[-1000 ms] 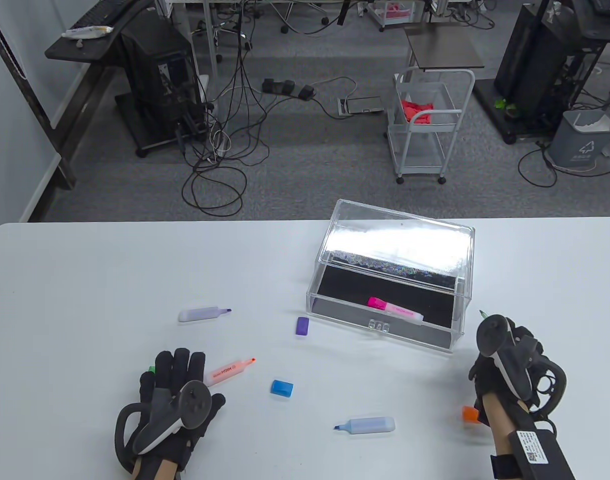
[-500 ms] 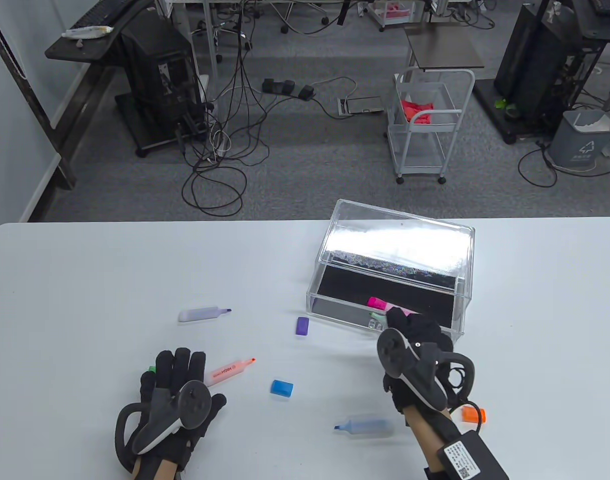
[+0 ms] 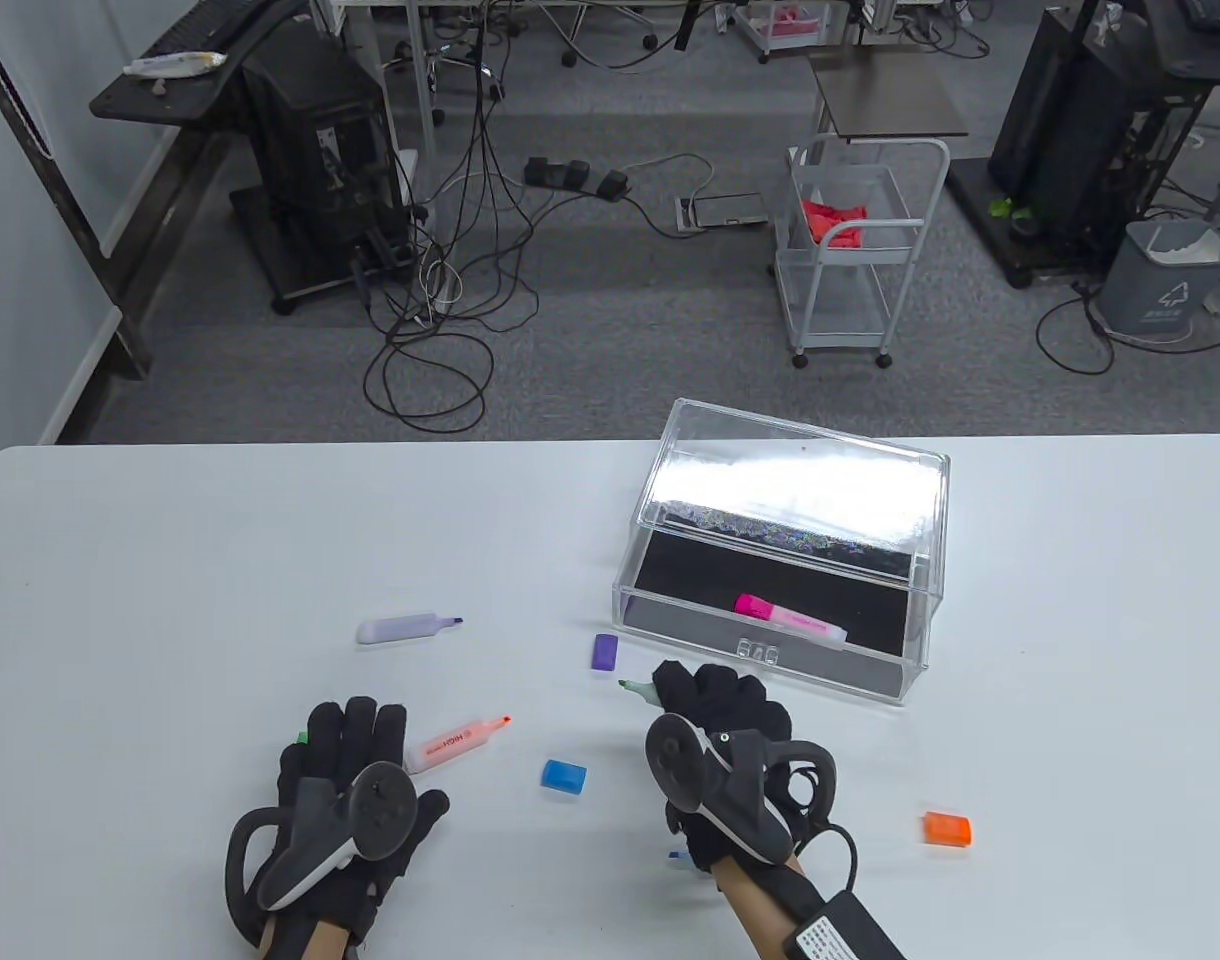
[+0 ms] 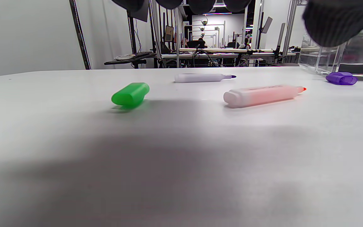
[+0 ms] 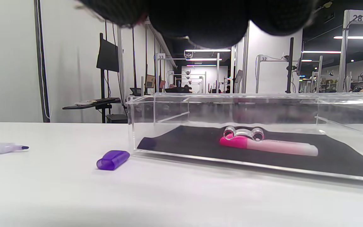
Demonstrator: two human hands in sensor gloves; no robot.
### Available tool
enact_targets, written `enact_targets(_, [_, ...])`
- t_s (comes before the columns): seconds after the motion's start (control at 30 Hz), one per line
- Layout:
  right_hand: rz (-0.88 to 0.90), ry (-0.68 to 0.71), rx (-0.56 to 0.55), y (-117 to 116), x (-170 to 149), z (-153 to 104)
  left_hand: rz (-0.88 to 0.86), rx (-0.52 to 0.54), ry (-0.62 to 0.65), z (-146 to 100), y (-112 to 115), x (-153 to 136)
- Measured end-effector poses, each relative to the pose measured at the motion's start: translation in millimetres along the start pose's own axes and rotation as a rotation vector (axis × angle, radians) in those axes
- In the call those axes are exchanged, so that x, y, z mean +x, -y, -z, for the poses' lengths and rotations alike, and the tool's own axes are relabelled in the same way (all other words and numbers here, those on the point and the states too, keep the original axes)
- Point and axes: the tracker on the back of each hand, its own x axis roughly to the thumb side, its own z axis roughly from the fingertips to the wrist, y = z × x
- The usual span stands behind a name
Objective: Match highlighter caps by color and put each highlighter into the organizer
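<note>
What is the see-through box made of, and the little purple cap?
The box looks like clear hard plastic, probably acrylic: glossy walls you see through, with a black liner inside. The purple cap looks like shiny, slightly see-through plastic.

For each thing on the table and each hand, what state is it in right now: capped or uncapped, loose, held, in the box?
Pink highlighter: capped, in the clear box.
Green highlighter: uncapped, held by the right hand.
Green cap: loose, at the left hand, whose fingers lie flat.
Orange highlighter: uncapped.
Purple highlighter: uncapped.
Blue highlighter: uncapped, mostly hidden.
Purple cap, blue cap, orange cap: loose.
</note>
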Motion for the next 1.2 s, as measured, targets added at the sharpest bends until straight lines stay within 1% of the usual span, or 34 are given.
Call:
enact_targets(0.17, [0.002, 0.006, -0.004, -6, -2, -2, -0.035, 0.013, -0.001, -2, -4, -4])
enact_targets(0.27, [-0.004, 0.006, 0.001, -8, -3, -3, -0.079, 0.028, -0.011, -2, -16, -11])
enact_targets(0.33, [0.0, 0.003, 0.002, -9, -3, -3, -0.12, 0.044, -0.023, 0, -27, -20])
enact_targets(0.43, [0.012, -0.001, 0.006, -9, -4, -4, -0.181, 0.03, -0.042, 4, -39, -34])
enact_targets(0.53, [0.015, -0.007, 0.014, -11, -6, -4, -0.147, 0.008, -0.118, 12, -47, -52])
enact_targets(0.6, [0.016, -0.014, 0.023, -13, -7, -3, -0.169, -0.025, -0.173, 20, -44, -63])
enact_targets(0.63, [0.014, -0.02, 0.027, -14, -9, -3, -0.165, -0.05, -0.221, 26, -39, -68])
enact_targets(0.67, [0.01, -0.026, 0.031, -15, -10, -3, -0.142, -0.09, -0.261, 32, -32, -73])
enact_targets(0.77, [0.003, -0.034, 0.041, -17, -12, -3, -0.093, -0.157, -0.32, 45, -14, -80])
enact_targets(0.83, [-0.004, -0.035, 0.046, -17, -13, -3, -0.097, -0.192, -0.352, 51, -2, -83])
enact_targets(0.87, [-0.007, -0.036, 0.049, -17, -12, -4, -0.088, -0.196, -0.359, 54, 3, -84])
enact_targets(0.93, [-0.011, -0.03, 0.042, -16, -10, -5, -0.042, -0.157, -0.372, 56, 4, -84])
enact_targets(1.0, [-0.019, -0.024, 0.038, -16, -7, -7, -0.041, -0.163, -0.387, 58, 5, -84])
enact_targets(1.1, [-0.024, -0.021, 0.039, -16, -5, -8, -0.061, -0.17, -0.396, 59, 7, -84])
enact_targets(1.2, [-0.025, -0.023, 0.041, -16, -5, -9, -0.103, -0.129, -0.439, 58, 10, -85])
